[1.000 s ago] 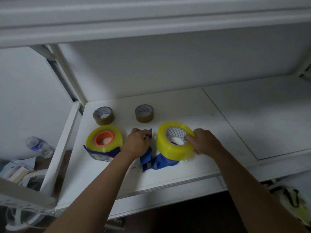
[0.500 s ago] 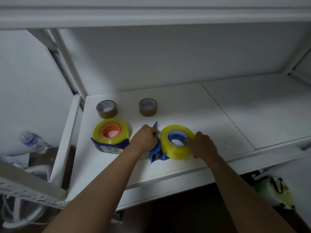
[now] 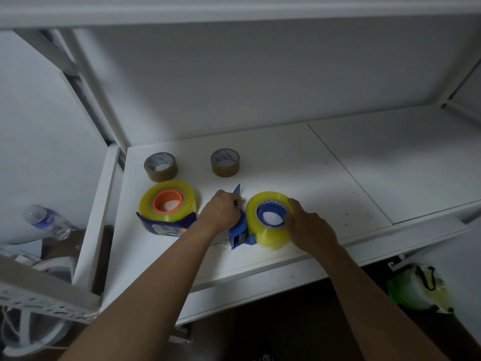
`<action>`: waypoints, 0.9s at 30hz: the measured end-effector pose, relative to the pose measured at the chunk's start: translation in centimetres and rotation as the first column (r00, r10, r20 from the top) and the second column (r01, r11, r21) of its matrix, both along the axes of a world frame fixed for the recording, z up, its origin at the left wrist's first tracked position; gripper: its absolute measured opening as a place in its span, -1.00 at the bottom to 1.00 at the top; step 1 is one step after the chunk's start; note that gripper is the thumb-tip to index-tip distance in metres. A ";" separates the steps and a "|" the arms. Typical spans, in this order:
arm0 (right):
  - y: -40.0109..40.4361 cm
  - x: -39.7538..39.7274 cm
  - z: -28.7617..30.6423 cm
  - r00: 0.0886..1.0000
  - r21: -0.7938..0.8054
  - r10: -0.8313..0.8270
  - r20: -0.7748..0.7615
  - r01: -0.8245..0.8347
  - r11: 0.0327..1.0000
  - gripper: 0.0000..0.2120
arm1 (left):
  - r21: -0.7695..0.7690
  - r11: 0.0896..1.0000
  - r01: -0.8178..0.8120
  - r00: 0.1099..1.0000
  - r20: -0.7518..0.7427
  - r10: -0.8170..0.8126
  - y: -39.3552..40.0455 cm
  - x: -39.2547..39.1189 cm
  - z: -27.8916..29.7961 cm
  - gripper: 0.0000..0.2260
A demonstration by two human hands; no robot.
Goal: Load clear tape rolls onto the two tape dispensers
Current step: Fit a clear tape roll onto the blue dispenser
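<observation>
Stiff, likely hefty yellowish clear tape roll (image 3: 269,220), best held by its rim: right hand (image 3: 308,227) gripping it, left hand (image 3: 221,212) clutching blue plastic dispenser (image 3: 240,227)

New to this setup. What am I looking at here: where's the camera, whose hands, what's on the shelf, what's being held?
There is no robot. A person wears a wide-angle camera on the head, looking down at their own bare hands over a white shelf. The left hand grips the blue tape dispenser. The right hand holds the clear tape roll sitting on the dispenser's blue hub. To the left lies a second dispenser, already carrying a clear roll on an orange hub. Two brown tape rolls, and, stand farther back.
</observation>
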State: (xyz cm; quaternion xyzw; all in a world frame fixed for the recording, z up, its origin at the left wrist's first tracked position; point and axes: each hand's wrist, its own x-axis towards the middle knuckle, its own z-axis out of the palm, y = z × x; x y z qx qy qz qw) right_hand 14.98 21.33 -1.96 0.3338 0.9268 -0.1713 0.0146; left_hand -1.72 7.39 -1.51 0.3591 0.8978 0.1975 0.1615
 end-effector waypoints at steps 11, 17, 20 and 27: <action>0.4 0.7 1.6 0.877 0.120 0.438 0.197 -0.465 0.877 -0.53 | -0.030 1.000 0.003 1.000 -0.018 -0.004 0.2 0.2 0.2 -0.73; -0.7 0.7 1.2 0.886 0.117 0.459 0.068 -0.464 0.878 -0.60 | -0.032 1.000 -0.002 1.000 -0.019 0.002 0.1 0.4 0.7 -0.72; -1.8 0.4 0.7 0.896 0.164 0.444 0.015 -0.441 0.883 -0.60 | -0.041 0.999 -0.008 1.000 -0.019 0.008 0.1 0.5 0.8 -0.73; -2.8 -0.3 0.2 0.919 0.190 0.395 0.003 -0.388 0.902 -0.58 | -0.041 0.999 -0.014 1.000 -0.017 0.013 0.1 0.7 1.1 -0.73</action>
